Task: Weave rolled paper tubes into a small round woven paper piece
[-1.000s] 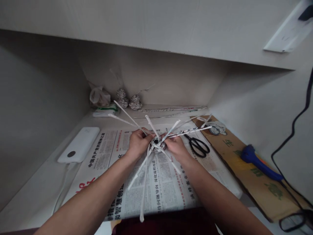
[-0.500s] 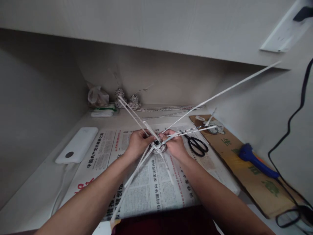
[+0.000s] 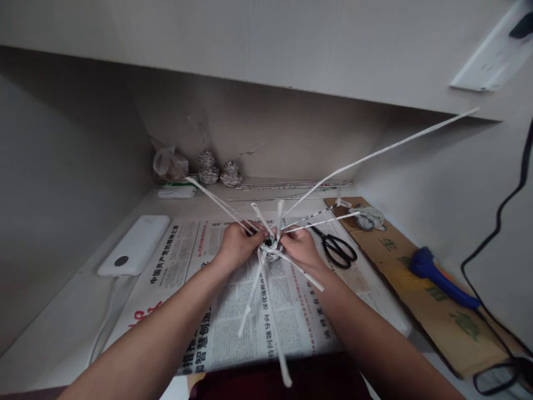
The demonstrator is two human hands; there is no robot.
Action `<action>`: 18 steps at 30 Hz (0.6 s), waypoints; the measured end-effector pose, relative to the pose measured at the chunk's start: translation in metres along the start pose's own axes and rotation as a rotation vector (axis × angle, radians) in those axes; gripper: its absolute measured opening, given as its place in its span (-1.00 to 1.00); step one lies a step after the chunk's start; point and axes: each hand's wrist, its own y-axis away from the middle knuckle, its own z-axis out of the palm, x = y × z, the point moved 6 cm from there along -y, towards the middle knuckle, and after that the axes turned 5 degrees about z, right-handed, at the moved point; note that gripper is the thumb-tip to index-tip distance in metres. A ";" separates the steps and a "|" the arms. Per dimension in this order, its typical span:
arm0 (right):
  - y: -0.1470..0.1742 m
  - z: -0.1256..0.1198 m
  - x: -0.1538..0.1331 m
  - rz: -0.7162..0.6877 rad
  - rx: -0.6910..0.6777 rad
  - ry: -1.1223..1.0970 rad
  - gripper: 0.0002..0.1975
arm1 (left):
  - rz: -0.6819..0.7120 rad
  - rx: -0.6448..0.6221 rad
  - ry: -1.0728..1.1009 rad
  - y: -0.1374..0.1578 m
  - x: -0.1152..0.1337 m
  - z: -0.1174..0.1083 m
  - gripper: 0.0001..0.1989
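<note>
Between my hands is a small round weaving of rolled newspaper strips point(image 3: 272, 255), its paper spokes fanning out on all sides and a dark hole at its centre. My left hand point(image 3: 238, 244) is closed on its left edge, thumb on top. On the right edge, my right hand point(image 3: 302, 247) pinches the weaving near the base of its spokes. One long paper strip point(image 3: 375, 153) rises far to the upper right. Another strip point(image 3: 277, 339) hangs toward my body. The fingertips are partly hidden by the spokes.
Newspaper point(image 3: 233, 311) covers the work surface. Black scissors point(image 3: 339, 251) lie right of my hand, beside cardboard point(image 3: 400, 261) bearing a blue glue gun point(image 3: 441, 280). A white power bank point(image 3: 135, 244) is at left. Two woven gourd shapes point(image 3: 208, 169) stand behind, under a low overhanging panel point(image 3: 250, 44).
The weaving has turned between my hands, so its spokes point in new directions. A strip that ran to the lower left now hangs nearly straight toward me.
</note>
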 end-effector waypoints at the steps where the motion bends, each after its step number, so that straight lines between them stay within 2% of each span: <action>1: 0.000 -0.001 0.000 0.002 0.009 -0.010 -0.66 | -0.003 0.005 -0.012 0.000 -0.001 0.000 -0.83; 6: 0.007 -0.001 -0.004 -0.037 0.012 -0.030 -0.72 | 0.008 0.019 -0.046 0.000 -0.001 -0.003 -0.83; 12: 0.009 -0.003 -0.008 -0.189 0.021 0.147 -0.77 | 0.050 -0.039 -0.056 -0.001 0.002 0.001 -0.89; 15: 0.004 -0.006 -0.006 -0.170 0.019 0.115 -0.73 | 0.043 -0.087 0.008 0.000 0.002 0.006 -0.85; 18: 0.001 -0.006 -0.005 -0.148 0.005 0.092 -0.73 | -0.001 -0.070 0.047 0.001 0.001 0.006 -0.83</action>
